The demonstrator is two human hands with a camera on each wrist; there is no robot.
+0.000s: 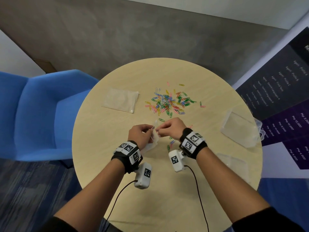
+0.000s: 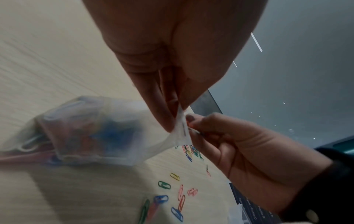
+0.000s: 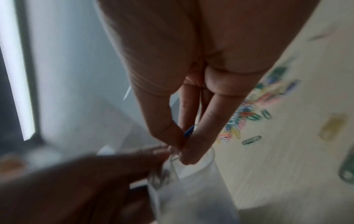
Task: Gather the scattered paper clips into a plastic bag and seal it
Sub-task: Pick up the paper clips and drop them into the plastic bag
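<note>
- The left hand (image 1: 140,133) pinches the top edge of a small plastic bag (image 2: 91,131), a little way on the person's side of the big pile of paper clips (image 1: 168,102).
- The right hand (image 1: 172,128) pinches some clips at the mouth of the same bag, so both hands meet there.
- The bag already has clips of many colors in it, and its lower part hangs down toward the round tan surface (image 1: 167,190).
- The big pile sits near the middle of the surface, spread out in pink, green, blue, yellow and white.
- A few loose clips (image 2: 164,184) lie between the pile and the hands, and some lie under the right wrist.
- An empty flat clear bag (image 1: 120,99) lies to the left of the pile, apart from it.
- A clear plastic box (image 1: 240,129) sits to the right of the pile, near the edge of the surface.
- A blue chair (image 1: 38,114) stands far left of the pile, beside the surface.
- A dark sign with white words (image 1: 280,91) is far right of the pile.
</note>
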